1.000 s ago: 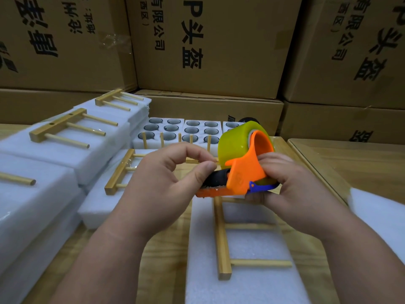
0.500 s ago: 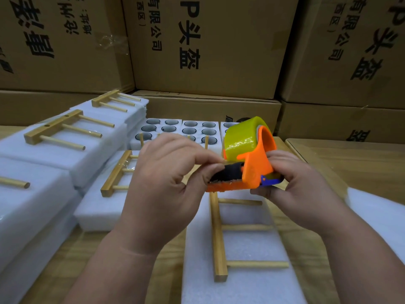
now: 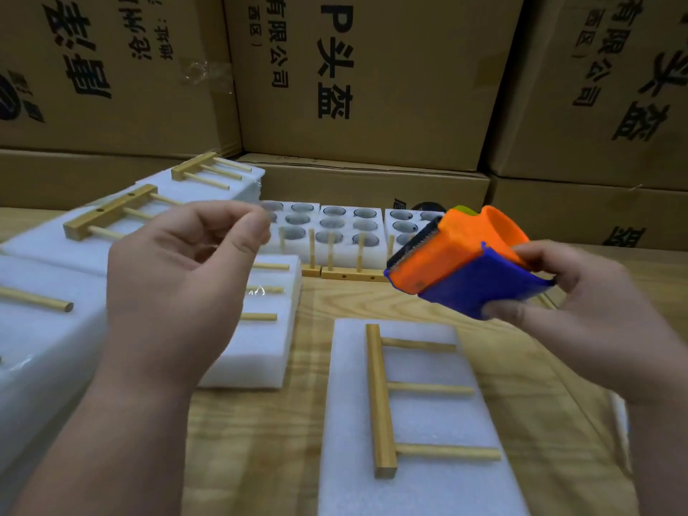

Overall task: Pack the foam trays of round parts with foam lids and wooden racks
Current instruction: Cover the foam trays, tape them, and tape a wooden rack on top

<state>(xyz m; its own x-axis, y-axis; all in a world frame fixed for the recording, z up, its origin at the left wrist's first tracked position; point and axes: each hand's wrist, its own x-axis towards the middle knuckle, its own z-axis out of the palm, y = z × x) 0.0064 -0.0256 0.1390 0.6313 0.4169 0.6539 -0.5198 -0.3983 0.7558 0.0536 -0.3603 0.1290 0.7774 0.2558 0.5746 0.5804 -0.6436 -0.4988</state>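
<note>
cardboard boxes (image 3: 353, 76) — black Chinese print, "头盔"

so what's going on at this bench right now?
A person is packing foam sets at a wooden table. The right hand grips an orange and blue tape dispenser, held in the air. The left hand is raised to its left with thumb and forefinger pinched; whether clear tape is between them cannot be told. Below lies a foam lid with a wooden rack on top. Open foam trays of round parts sit at the back, and packed foam blocks with racks at the left.
</note>
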